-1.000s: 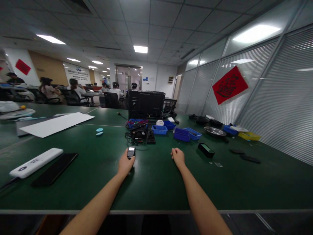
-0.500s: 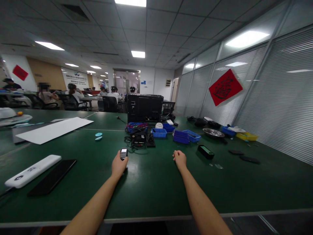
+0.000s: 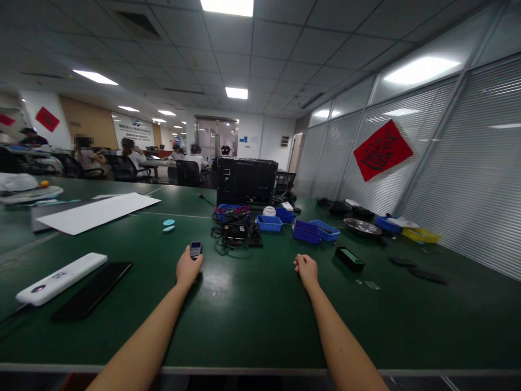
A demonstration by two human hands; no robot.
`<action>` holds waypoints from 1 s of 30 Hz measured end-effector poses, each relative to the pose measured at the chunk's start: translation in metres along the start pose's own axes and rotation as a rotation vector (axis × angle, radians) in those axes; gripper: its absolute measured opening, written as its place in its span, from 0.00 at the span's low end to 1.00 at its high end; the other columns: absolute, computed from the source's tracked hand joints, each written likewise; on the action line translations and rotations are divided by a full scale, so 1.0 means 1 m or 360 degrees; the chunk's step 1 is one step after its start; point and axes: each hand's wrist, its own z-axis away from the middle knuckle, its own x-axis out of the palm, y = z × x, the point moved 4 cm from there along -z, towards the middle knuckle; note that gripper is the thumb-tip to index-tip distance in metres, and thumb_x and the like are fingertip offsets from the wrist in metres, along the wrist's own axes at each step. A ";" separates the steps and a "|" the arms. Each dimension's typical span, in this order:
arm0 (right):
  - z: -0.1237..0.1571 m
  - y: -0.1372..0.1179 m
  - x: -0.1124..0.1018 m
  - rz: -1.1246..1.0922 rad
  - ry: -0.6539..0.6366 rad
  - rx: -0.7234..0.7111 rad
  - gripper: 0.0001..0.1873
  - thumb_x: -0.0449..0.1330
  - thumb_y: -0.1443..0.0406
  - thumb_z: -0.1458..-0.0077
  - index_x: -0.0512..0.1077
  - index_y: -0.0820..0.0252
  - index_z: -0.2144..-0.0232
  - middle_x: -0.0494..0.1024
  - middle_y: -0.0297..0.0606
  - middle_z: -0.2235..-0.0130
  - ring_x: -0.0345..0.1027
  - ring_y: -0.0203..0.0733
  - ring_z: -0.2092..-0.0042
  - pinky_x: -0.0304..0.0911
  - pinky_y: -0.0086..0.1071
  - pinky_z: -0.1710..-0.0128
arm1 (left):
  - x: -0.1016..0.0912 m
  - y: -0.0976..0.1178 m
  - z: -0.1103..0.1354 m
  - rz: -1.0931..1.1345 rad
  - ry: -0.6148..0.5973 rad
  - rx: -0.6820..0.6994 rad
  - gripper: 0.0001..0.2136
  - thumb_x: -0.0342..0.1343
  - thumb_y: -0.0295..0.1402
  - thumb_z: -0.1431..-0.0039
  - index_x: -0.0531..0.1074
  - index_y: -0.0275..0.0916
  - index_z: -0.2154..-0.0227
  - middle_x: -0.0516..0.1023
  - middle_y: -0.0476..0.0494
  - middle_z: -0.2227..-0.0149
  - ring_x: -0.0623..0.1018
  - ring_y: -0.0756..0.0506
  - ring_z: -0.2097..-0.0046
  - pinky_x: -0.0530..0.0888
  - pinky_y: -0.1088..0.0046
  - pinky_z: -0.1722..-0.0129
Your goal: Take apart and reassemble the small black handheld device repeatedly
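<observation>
My left hand point(image 3: 189, 268) is wrapped round a small dark handheld device with a screen and buttons point(image 3: 196, 250); its kind I cannot make out. It is held upright just over the green table, screen towards me, the lower part hidden by my thumb and palm. My right hand point(image 3: 306, 270) lies closed on the tabletop, fingers curled in; whatever they may hold is hidden. To its right is an open black box with a green inside point(image 3: 349, 259). A purple-blue box point(image 3: 306, 232) stands beyond that hand.
A white power bank-like bar point(image 3: 62, 279) and a flat black slab point(image 3: 93, 290) lie at left, with a white sheet point(image 3: 100, 212) behind. Ahead are a black device with cables point(image 3: 235, 233), a blue tray point(image 3: 269, 223) and a large black casing point(image 3: 247, 182). At right is a metal bowl point(image 3: 362, 227).
My left hand has shifted a little left with the device, whose screen now looks dark instead of bright. My head view has turned slightly left; my right hand stays closed on the table.
</observation>
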 end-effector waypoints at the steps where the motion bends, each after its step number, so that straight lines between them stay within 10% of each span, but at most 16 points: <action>1: -0.001 0.000 0.000 0.0001 -0.0001 0.0010 0.19 0.47 0.53 0.52 0.67 0.61 0.80 0.70 0.34 0.84 0.64 0.36 0.81 0.56 0.27 0.78 | 0.000 0.000 0.000 -0.0003 0.0010 0.0003 0.28 0.48 0.39 0.49 0.56 0.32 0.46 0.67 0.33 0.48 0.68 0.39 0.48 0.65 0.69 0.52; 22: -0.004 -0.001 -0.003 0.0071 -0.0056 0.0080 0.19 0.48 0.54 0.52 0.69 0.61 0.79 0.70 0.36 0.84 0.63 0.37 0.81 0.55 0.28 0.78 | 0.007 -0.002 -0.005 0.0031 0.0045 0.0026 0.27 0.48 0.38 0.49 0.57 0.32 0.46 0.66 0.35 0.48 0.67 0.42 0.47 0.63 0.72 0.49; 30: -0.007 0.005 -0.001 0.0052 -0.0043 0.0012 0.19 0.48 0.54 0.52 0.69 0.62 0.79 0.71 0.35 0.84 0.63 0.37 0.80 0.55 0.28 0.77 | -0.016 -0.018 -0.010 -0.0041 0.0285 -0.0288 0.27 0.50 0.41 0.52 0.61 0.34 0.49 0.59 0.33 0.45 0.62 0.37 0.45 0.61 0.64 0.48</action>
